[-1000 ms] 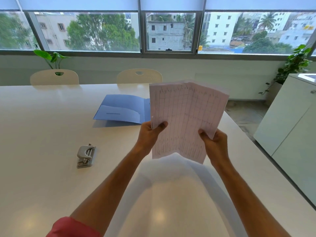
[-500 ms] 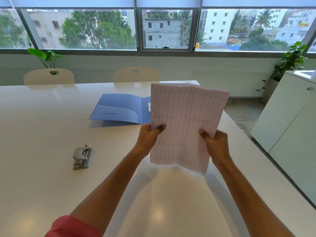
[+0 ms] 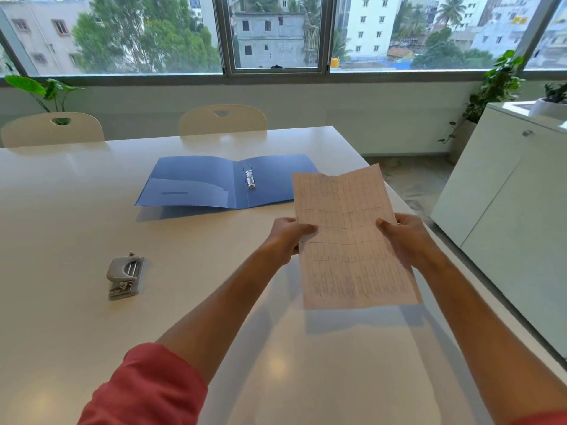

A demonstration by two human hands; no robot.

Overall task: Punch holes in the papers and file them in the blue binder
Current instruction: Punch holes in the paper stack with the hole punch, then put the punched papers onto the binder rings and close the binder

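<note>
I hold a stack of gridded papers [image 3: 349, 240] above the white table [image 3: 76, 210], tilted back toward me. My left hand [image 3: 287, 239] grips their left edge and my right hand [image 3: 405, 237] grips their right edge, thumbs on top. The blue binder [image 3: 214, 182] lies open and flat behind the papers, its metal rings [image 3: 249, 177] showing near the spine; the papers cover its right corner. A grey hole punch [image 3: 125, 276] sits on the table well to the left of my hands.
Two cream chairs [image 3: 222, 119] stand along the far table edge under the window. A white cabinet [image 3: 506, 194] stands to the right, past the table's right edge. Potted plants [image 3: 497, 84] sit in both back corners.
The papers have dropped lower and tipped flatter, uncovering the binder's rings and right half. Both hands moved down and slightly right with them. The punch and binder stayed put.
</note>
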